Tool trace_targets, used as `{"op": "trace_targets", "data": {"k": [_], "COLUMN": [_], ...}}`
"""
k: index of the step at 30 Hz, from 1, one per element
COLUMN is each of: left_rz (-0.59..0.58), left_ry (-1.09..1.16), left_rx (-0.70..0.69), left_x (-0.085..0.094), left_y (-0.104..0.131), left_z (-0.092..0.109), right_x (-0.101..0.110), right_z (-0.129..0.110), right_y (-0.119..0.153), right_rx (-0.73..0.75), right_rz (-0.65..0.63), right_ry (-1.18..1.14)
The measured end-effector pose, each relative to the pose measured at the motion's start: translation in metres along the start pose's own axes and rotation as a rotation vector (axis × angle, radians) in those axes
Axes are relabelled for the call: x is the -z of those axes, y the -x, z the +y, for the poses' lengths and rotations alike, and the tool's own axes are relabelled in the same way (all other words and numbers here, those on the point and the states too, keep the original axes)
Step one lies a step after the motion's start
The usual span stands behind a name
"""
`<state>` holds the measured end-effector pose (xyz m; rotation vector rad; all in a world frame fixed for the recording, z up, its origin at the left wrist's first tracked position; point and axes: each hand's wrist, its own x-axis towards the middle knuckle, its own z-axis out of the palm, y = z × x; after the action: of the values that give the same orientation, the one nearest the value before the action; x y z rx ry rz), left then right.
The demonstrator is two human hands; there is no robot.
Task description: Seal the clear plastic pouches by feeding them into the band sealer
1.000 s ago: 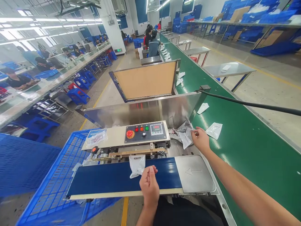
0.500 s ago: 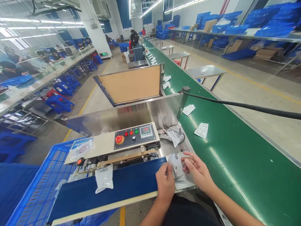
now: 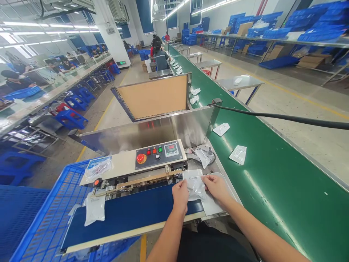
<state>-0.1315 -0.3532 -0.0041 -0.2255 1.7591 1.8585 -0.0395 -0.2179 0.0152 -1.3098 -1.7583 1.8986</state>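
Between my hands hangs a small white plastic pouch (image 3: 195,187), upright at the right-hand end of the band sealing machine (image 3: 129,160). My left hand (image 3: 180,196) pinches its left edge, and my right hand (image 3: 217,187) pinches its upper right edge. The pouch's top lies near the machine's sealing slot. Further left, another white pouch (image 3: 95,209) hangs from the slot over the blue belt (image 3: 136,211). Behind my hands, a filled pouch (image 3: 204,156) rests on the metal tray beside the control panel.
A green conveyor (image 3: 272,182) runs along the right, carrying several white pouches, one of them close by (image 3: 238,155). A blue crate (image 3: 40,218) stands at the machine's left end. A black cable (image 3: 286,119) crosses above the conveyor. People sit further back.
Both hands have moved slightly left and up with the pouch, toward the sealing slot. My right fingers have closed on its edge. The other pouch has travelled left along the belt.
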Motion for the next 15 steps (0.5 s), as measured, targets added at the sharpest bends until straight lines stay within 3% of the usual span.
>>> {"op": "trace_targets", "data": {"k": [6,9,11,12,15], "left_rz": [0.085,0.148,0.252,0.332,0.627], "left_ry": [0.023,0.02,0.014,0.003,-0.075], "left_rx": [-0.044,-0.052,-0.088,-0.125,-0.282], "left_x": [0.035,0.059,0.08,0.092,0.127], "left_y": [-0.01,-0.012,-0.008,-0.004,0.013], "left_z": [0.008,0.011,0.013,0.014,0.016], "right_x": [-0.044,-0.05,-0.034,-0.019,0.033], "right_z": [-0.007,-0.01,-0.012,-0.013,-0.016], "right_y": [-0.01,-0.018,-0.034,-0.047,-0.099], "right_rx": [-0.012,-0.034,0.012,0.054,0.163], "right_rz": [-0.152,-0.303,-0.295,-0.227,0.115], "right_ry": [0.038,0.109,0.156,0.173,0.338]}}
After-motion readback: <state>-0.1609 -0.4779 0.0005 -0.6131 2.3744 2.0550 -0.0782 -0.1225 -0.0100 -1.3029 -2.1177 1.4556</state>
